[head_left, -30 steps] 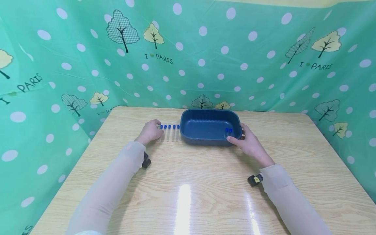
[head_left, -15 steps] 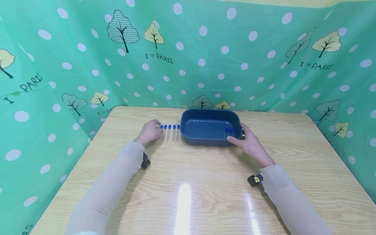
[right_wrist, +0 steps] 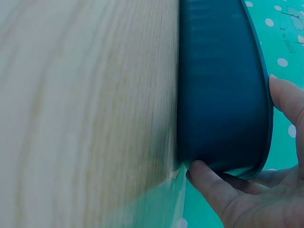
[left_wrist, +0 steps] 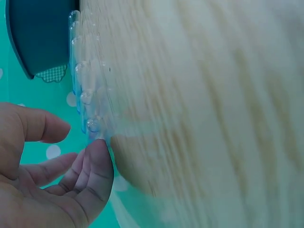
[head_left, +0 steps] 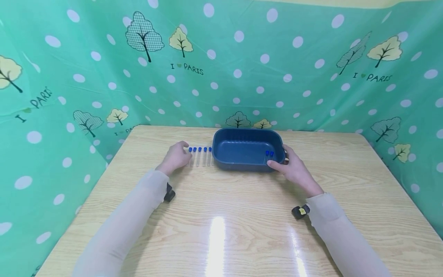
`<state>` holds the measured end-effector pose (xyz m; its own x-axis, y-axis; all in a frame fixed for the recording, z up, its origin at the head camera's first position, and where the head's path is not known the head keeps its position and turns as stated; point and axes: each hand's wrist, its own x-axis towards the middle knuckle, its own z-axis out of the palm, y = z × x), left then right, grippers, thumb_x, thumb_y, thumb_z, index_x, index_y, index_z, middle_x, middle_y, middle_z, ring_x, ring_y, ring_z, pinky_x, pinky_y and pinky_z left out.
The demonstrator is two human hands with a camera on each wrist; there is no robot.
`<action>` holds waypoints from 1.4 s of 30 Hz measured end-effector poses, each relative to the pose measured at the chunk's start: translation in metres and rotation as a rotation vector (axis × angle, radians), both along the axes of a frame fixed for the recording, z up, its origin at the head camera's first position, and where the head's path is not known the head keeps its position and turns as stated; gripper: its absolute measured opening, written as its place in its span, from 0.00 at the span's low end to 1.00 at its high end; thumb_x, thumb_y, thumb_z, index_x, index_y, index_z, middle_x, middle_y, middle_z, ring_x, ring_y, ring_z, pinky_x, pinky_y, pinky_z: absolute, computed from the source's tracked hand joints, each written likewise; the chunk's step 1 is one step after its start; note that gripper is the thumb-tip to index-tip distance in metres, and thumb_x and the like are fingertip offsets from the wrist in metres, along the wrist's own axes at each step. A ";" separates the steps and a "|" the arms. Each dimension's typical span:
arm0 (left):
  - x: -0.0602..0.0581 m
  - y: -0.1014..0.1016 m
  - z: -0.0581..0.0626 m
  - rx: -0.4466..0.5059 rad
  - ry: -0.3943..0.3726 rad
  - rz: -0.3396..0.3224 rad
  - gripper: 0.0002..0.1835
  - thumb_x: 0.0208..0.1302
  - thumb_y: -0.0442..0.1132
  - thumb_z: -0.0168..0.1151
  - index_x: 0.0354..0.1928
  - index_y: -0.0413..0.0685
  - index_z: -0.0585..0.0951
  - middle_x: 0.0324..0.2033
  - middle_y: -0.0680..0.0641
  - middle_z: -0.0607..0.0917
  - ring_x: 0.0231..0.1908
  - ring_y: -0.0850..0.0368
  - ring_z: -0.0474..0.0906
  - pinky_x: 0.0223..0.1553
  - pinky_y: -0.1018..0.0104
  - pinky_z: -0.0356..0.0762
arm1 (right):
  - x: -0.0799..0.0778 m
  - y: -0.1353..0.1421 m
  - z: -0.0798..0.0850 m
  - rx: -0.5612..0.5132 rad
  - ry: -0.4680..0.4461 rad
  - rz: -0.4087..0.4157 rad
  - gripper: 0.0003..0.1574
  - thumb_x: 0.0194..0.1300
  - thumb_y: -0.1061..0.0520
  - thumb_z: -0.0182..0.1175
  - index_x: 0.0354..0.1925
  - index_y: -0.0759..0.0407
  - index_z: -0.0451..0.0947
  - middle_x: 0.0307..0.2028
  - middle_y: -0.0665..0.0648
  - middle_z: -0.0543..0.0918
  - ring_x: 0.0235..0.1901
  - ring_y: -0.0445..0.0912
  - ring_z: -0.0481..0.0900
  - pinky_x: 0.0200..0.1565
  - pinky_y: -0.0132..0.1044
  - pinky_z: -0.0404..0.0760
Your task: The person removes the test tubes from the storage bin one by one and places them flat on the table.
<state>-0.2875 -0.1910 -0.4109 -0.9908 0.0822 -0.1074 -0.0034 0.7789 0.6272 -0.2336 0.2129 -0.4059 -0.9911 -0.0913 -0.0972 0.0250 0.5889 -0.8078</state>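
Several clear test tubes point(head_left: 198, 158) with blue caps lie side by side on the table, left of a dark blue plastic basin point(head_left: 221, 166). My left hand point(head_left: 175, 157) is at the left end of this row. In the left wrist view, its thumb and fingers stand apart, and one fingertip point(left_wrist: 99, 147) is right by the nearest tube; whether it touches I cannot tell. My right hand point(head_left: 295, 169) grips the basin's right end, thumb at the rim and fingers around the outside wall. Two blue-capped tubes point(head_left: 269, 154) are inside the basin, near that thumb.
The wooden table point(head_left: 249, 204) reaches a green dotted curtain point(head_left: 221, 57) at the back and sides. Black wrist cameras point(head_left: 300, 211) are worn at both sleeves. Light glare point(head_left: 216, 238) shows on the front of the tabletop.
My left forearm has shifted slightly left, while the left hand stays beside the row's end. The right hand, the basin and the tubes look unmoved.
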 end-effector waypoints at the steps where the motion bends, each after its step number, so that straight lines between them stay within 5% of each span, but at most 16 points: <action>1: 0.001 0.000 0.000 0.002 0.004 -0.003 0.28 0.65 0.39 0.53 0.66 0.38 0.64 0.34 0.43 0.79 0.30 0.52 0.76 0.35 0.59 0.76 | 0.000 0.000 0.000 0.001 0.000 -0.001 0.61 0.61 0.37 0.62 0.75 0.55 0.37 0.69 0.70 0.55 0.63 0.66 0.64 0.56 0.57 0.71; 22: 0.022 0.013 0.014 -0.001 0.113 -0.069 0.26 0.61 0.38 0.58 0.61 0.38 0.70 0.39 0.42 0.80 0.35 0.50 0.77 0.38 0.57 0.77 | 0.001 0.001 0.001 0.013 0.006 0.005 0.62 0.60 0.36 0.61 0.75 0.55 0.37 0.69 0.71 0.55 0.63 0.66 0.65 0.56 0.57 0.71; 29: 0.026 0.024 0.018 -0.001 0.152 -0.104 0.26 0.59 0.38 0.59 0.60 0.38 0.72 0.40 0.42 0.80 0.37 0.50 0.77 0.37 0.58 0.77 | 0.001 0.002 0.001 0.013 -0.003 0.006 0.68 0.54 0.28 0.61 0.75 0.55 0.36 0.70 0.70 0.54 0.63 0.65 0.64 0.57 0.57 0.71; 42: 0.038 0.048 0.033 -0.037 0.220 -0.177 0.24 0.59 0.36 0.60 0.58 0.38 0.74 0.39 0.42 0.79 0.39 0.49 0.76 0.40 0.58 0.76 | 0.001 0.000 0.001 0.007 0.002 0.005 0.63 0.59 0.34 0.62 0.75 0.55 0.37 0.69 0.70 0.55 0.62 0.65 0.65 0.56 0.56 0.72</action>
<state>-0.2498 -0.1428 -0.3778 -0.9612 0.2560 0.1023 0.2677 0.7776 0.5689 -0.2322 0.2131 -0.4048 -0.9907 -0.0958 -0.0964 0.0206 0.5949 -0.8035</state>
